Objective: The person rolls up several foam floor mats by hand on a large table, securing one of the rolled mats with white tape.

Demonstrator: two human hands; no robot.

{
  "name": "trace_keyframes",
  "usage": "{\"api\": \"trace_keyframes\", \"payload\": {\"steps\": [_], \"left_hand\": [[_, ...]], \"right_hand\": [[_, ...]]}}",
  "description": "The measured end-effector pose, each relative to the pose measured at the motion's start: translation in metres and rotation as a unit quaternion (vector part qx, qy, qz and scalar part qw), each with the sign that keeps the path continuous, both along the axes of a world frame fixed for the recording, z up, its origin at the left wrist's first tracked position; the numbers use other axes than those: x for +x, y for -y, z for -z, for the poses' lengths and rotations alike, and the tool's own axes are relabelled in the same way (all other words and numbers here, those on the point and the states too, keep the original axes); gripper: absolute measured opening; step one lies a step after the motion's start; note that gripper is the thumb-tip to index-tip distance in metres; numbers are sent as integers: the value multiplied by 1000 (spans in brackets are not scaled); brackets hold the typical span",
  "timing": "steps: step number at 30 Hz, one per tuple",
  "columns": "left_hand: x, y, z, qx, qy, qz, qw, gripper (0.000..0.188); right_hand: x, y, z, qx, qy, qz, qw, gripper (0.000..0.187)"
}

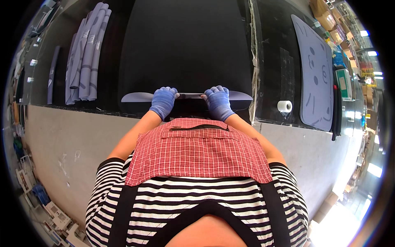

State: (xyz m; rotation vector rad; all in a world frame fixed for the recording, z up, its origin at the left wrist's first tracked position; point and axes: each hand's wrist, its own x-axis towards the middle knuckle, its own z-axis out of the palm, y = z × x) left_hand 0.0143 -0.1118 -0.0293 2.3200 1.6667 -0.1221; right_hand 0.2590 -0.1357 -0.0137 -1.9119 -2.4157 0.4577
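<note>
A large mat [187, 49] lies black side up on the dark table in front of me. Its near edge is turned up, so a strip of the grey-purple face [136, 97] shows on both sides of my hands. My left hand [163, 101], in a blue glove, grips this curled edge left of the middle. Gripping the same edge a little further right is my right hand [218, 101], gloved alike. Both thumbs point inward, and the fingers bend over the edge. What lies under the palms is hidden.
Several rolled grey-purple mats [86, 57] are stacked at the left, beside one thin roll [52, 76]. To the right, past a ragged taped seam [254, 61], are a white tape roll [284, 106] and a flat grey-purple mat [317, 78] with dark drawn marks. Boxes [327, 20] stand far right.
</note>
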Motion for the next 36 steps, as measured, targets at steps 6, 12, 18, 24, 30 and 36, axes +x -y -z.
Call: {"api": "trace_keyframes", "payload": {"steps": [6,12,18,24,30,36], "left_hand": [[0,-14,-5,-47,31,-27,998,30],[-17,-8,9,38,100,23,994,29],[-64,25,21,200,69,-58,976,17],[-72,0,3,22,63,-130,989,30],[-85,11,1,55,67,-120,989,25],[-93,-8,1,6,159,-176,971,26]], "right_hand": [[40,15,15,181,-20,11,983,26],[48,-4,19,27,31,45,998,31],[60,-10,26,11,-10,49,999,39],[73,7,29,90,-39,62,993,33],[86,9,31,81,-51,81,992,27],[86,-23,0,-110,-72,212,968,42]]}}
